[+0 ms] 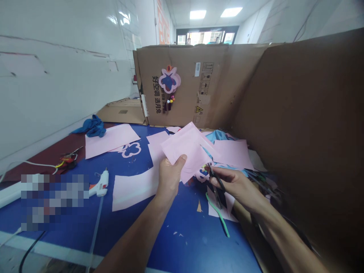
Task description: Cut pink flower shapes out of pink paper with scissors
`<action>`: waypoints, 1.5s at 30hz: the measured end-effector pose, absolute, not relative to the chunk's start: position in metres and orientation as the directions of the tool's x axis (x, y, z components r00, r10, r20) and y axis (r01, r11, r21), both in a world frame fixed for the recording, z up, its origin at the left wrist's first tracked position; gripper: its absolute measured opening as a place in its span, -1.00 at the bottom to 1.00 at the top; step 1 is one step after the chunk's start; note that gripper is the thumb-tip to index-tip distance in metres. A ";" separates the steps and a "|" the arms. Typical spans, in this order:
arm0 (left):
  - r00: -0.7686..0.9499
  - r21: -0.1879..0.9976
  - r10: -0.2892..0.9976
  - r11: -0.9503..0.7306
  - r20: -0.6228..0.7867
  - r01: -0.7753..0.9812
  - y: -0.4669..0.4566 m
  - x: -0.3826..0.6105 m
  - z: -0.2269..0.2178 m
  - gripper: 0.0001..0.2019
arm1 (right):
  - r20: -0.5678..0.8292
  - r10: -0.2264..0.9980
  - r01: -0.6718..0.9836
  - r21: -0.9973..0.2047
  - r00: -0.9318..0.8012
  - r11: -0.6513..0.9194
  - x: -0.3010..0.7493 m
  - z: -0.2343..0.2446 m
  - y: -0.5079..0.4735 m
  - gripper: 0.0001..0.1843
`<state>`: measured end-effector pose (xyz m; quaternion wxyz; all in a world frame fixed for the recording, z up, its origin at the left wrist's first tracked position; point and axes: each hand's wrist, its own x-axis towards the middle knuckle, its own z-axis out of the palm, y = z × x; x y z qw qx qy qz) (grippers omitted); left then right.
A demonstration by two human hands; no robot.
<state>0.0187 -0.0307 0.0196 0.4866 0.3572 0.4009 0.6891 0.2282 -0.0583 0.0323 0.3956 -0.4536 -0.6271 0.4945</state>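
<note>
Nearest, a few tiny white scraps (179,234) lie on the blue table (182,254), with a green strip (223,222) beyond them, lying partly over a small pink piece (213,209). Above that piece, the fingers of the right hand (237,184) are curled around the handles of the scissors (218,182); how far apart the blades stand I cannot tell. The left hand (170,174) pinches the pink sheet (189,146), thumb on top, its other fingers mostly hidden. The sheet is lifted in front of the person, right corner just by the scissors, tilted, one corner pointing away toward the far side and another back toward the person; it looks nearly square, so no long axis stands out. Its visible edges run mostly straight, so shaping this sheet seems barely begun. Beside it to the left, a loose sheet (133,189) looks uncut, while farther off a pink flower outline (131,150) is already cut out. Farthest, a flower ornament (170,80) on the cardboard (182,113) looks finished.
</note>
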 end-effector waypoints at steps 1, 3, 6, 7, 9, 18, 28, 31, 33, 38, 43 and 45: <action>-0.273 0.903 0.957 -0.206 0.104 -0.378 -0.031 0.019 0.020 -0.54 | 0.050 0.960 0.185 -0.977 -0.277 0.104 0.228 0.032 -0.058 -0.31; -0.277 0.909 0.954 -0.210 0.111 -0.360 -0.031 0.018 0.021 -0.55 | 0.059 0.958 0.195 -0.974 -0.279 0.117 0.228 0.031 -0.058 -0.32; -0.290 0.919 0.950 -0.213 0.115 -0.333 -0.032 0.018 0.021 -0.53 | 0.062 0.957 0.196 -0.973 -0.284 0.121 0.228 0.031 -0.058 -0.33; -0.293 0.920 0.949 -0.212 0.114 -0.329 -0.032 0.017 0.021 -0.52 | 0.059 0.957 0.194 -0.974 -0.283 0.117 0.228 0.032 -0.059 -0.33; -0.295 0.918 0.948 -0.216 0.116 -0.334 -0.032 0.017 0.021 -0.50 | 0.048 0.957 0.187 -0.977 -0.286 0.105 0.229 0.032 -0.059 -0.32; -0.282 0.928 0.949 -0.223 0.137 -0.297 -0.033 0.015 0.025 -0.58 | 0.028 0.953 0.172 -0.982 -0.302 0.083 0.229 0.036 -0.060 -0.29; -0.248 0.940 0.958 -0.212 0.145 -0.268 -0.032 0.008 0.026 -0.57 | 0.026 0.942 0.159 -0.984 -0.335 0.084 0.230 0.039 -0.061 -0.32; -0.224 0.942 0.962 -0.213 0.156 -0.261 -0.030 0.005 0.027 -0.58 | -0.002 0.946 0.165 -0.985 -0.325 0.055 0.233 0.038 -0.061 -0.31; -0.216 0.940 0.963 -0.216 0.161 -0.263 -0.028 0.002 0.028 -0.57 | -0.007 0.942 0.171 -0.984 -0.335 0.054 0.234 0.037 -0.060 -0.30; -0.178 0.951 0.973 -0.190 0.148 -0.245 -0.025 -0.007 0.030 -0.60 | 0.010 0.939 0.187 -0.979 -0.344 0.080 0.237 0.038 -0.060 -0.35; -0.172 0.958 0.972 -0.194 0.159 -0.210 -0.023 -0.014 0.033 -0.62 | 0.007 0.941 0.223 -0.971 -0.338 0.087 0.239 0.037 -0.060 -0.36; -0.176 0.962 0.971 -0.197 0.164 -0.190 -0.023 -0.015 0.033 -0.63 | 0.009 0.942 0.237 -0.967 -0.334 0.093 0.239 0.037 -0.059 -0.35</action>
